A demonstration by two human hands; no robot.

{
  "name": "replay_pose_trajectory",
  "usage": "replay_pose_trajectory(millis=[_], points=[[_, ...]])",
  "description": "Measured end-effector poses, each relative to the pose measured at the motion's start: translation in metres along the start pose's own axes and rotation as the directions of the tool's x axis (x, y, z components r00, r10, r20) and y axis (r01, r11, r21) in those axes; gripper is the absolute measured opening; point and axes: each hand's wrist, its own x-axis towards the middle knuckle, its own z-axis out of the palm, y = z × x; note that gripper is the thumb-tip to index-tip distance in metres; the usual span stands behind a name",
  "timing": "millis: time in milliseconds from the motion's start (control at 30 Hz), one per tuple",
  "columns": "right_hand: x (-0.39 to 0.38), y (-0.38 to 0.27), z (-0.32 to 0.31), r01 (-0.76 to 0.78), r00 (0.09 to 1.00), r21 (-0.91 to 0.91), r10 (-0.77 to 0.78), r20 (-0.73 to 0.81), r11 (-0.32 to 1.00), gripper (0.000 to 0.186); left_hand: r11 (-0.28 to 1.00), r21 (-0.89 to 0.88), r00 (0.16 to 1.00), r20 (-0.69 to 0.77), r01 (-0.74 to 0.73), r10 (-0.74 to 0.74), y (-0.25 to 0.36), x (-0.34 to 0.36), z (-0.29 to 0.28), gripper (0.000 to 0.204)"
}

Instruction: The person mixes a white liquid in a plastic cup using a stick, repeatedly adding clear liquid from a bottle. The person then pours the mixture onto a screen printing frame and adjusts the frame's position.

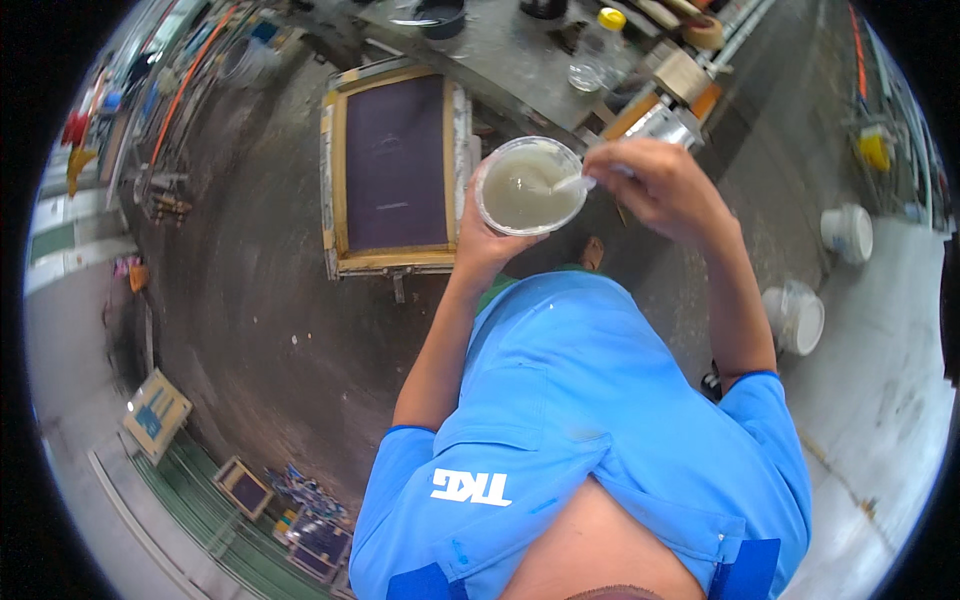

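Note:
A clear plastic tub (522, 232) of cloudy grey-green liquid (515, 195) is held up in front of me. My left hand (483, 246) wraps round its left and near side, fingers closed on it. From the right, my right hand (648, 185) pinches a white spoon-like stirrer (572, 184). The stirrer's lower end dips into the liquid near the tub's right side. Its exact shape is partly hidden by the fingers and the liquid.
A framed screen with dark mesh (395, 165) stands left of the tub. On the workbench (490, 50) ahead are a yellow-capped clear bottle (597, 50), a dark bowl (440, 18) and a tape roll (702, 32). White buckets (797, 318) stand on the floor at right.

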Motion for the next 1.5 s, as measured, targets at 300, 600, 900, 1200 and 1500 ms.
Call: replay_pose_trajectory(millis=[300,600,900,1200,1500], points=[[0.025,0.003,0.009,0.098,0.995,-0.103,-0.098,0.004,0.990,0.016,0.998,0.009,0.980,-0.191,-0.059,0.060,0.013,-0.006,-0.007,0.110],[0.043,0.007,0.042,0.278,0.955,-0.069,-0.284,-0.091,0.958,0.029,0.981,0.092,0.961,-0.204,-0.168,0.184,0.009,-0.001,-0.015,0.110],[0.069,0.012,0.011,0.232,0.971,-0.154,-0.237,-0.016,0.960,0.038,0.997,0.007,0.983,-0.162,-0.083,0.083,0.009,-0.006,-0.021,0.112],[0.058,0.220,0.029,-0.349,0.709,0.358,0.493,-0.504,0.866,0.097,0.994,-0.113,0.975,-0.221,-0.007,-0.018,0.013,-0.028,-0.010,0.108],[0.094,0.209,0.039,-0.278,0.942,0.345,0.326,-0.086,0.896,0.076,0.994,-0.073,0.941,-0.335,-0.079,0.050,0.018,-0.036,-0.025,0.108]])
